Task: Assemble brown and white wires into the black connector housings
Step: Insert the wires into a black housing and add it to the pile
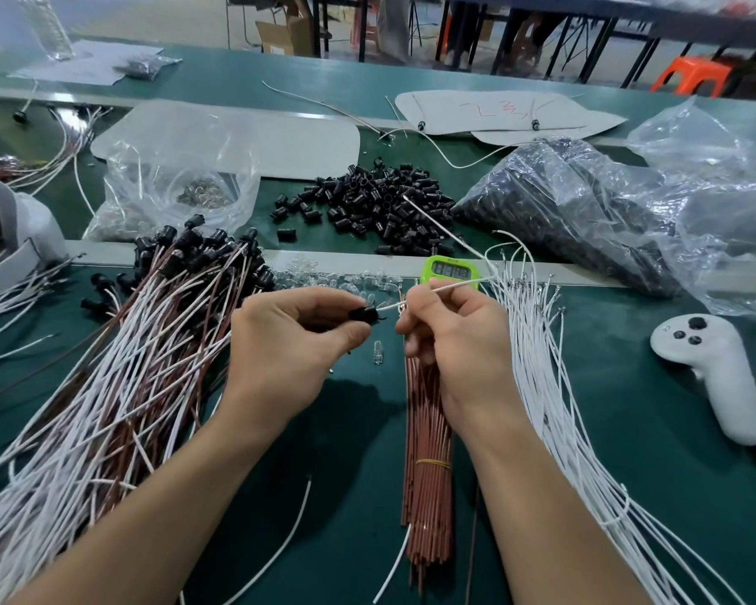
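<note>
Head view: left hand (289, 338) pinches one black housing (362, 314) between thumb and forefinger, its opening apparently facing the right hand (450, 338), which pinches a white wire (455, 286) near its tip, aligned for insertion. Brown wires (426, 451) lie bundled beneath, within reach.

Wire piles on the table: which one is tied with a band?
The brown bundle below the right hand: a yellow band circles it; the white wires lie loose.
</note>
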A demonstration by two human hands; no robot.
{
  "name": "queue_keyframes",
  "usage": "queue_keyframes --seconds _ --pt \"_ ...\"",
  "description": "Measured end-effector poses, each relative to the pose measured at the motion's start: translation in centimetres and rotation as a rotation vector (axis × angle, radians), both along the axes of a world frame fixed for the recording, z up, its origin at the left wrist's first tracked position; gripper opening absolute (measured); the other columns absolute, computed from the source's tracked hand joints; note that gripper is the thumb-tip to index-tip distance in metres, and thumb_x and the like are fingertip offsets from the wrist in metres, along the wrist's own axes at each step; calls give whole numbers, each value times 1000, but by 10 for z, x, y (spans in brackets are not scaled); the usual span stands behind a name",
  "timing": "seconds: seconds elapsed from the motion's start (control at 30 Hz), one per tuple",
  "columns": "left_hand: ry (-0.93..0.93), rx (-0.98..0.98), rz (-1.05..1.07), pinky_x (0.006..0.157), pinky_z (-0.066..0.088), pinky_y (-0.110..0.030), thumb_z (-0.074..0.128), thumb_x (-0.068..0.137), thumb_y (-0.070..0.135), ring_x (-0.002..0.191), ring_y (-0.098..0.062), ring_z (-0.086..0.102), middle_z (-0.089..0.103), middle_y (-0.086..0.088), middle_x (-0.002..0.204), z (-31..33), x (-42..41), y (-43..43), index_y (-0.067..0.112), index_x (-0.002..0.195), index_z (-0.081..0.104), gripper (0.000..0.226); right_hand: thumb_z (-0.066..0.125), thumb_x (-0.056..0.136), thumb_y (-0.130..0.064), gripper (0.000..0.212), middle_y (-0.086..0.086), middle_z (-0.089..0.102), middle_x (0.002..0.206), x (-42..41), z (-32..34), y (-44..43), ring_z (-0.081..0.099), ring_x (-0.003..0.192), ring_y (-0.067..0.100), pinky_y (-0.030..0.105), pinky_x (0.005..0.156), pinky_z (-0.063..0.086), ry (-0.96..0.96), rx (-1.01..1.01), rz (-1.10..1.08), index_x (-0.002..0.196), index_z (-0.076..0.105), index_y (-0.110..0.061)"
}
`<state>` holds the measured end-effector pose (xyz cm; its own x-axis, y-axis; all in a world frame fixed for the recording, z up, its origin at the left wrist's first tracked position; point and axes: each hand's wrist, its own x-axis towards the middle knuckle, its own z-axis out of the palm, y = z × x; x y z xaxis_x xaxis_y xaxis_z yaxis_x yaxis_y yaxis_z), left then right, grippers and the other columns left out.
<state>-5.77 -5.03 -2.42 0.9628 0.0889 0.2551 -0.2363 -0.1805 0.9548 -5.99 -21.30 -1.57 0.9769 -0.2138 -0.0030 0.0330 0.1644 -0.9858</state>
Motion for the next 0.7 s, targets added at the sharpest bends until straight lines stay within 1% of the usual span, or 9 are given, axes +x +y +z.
queue_keyframes --seconds 0.1,0.27,0.43,0.5,0.6,0.7 --pt "-14 7 -23 65 57 -17 91 68 2 66 -8 74 78 9 73 1 -1 0 33 84 81 37 69 96 -4 28 9 66 59 -2 3 1 48 38 15 17 40 36 -10 12 43 70 64 -14" --pt "-32 -22 -47 67 60 -21 92 67 3 66 -12 75 78 5 75 2 0 2 29 85 82 33 67 97 -5 26 9 65 58 -1 4 0 46 37 15 18 39 36 13 16 58 72 62 -10" --pt "-16 -28 -34 67 60 -22 92 68 4 67 -14 76 78 5 75 2 -1 2 32 84 83 33 64 100 -8 29 10 65 58 0 2 0 46 37 16 17 39 36 46 20 90 71 61 -8" --pt "-5 -30 -27 66 59 -21 91 70 6 69 -15 76 79 5 76 1 -1 1 31 85 83 30 63 101 -9 29 9 65 58 -1 1 1 46 37 15 18 40 37 36 13 75 72 61 -9" --pt "-19 -18 -28 65 57 -17 90 71 8 68 -11 75 78 8 76 1 -3 0 33 84 82 30 65 101 -10 27 9 65 59 -1 0 4 46 39 17 22 42 39 2 -9 51 74 61 -13" --pt "-25 1 -25 64 57 -18 91 70 9 67 -12 75 78 8 75 0 -2 1 35 84 82 31 65 101 -9 26 7 65 59 -2 -1 5 47 40 18 24 43 41 -21 -33 59 75 60 -13"
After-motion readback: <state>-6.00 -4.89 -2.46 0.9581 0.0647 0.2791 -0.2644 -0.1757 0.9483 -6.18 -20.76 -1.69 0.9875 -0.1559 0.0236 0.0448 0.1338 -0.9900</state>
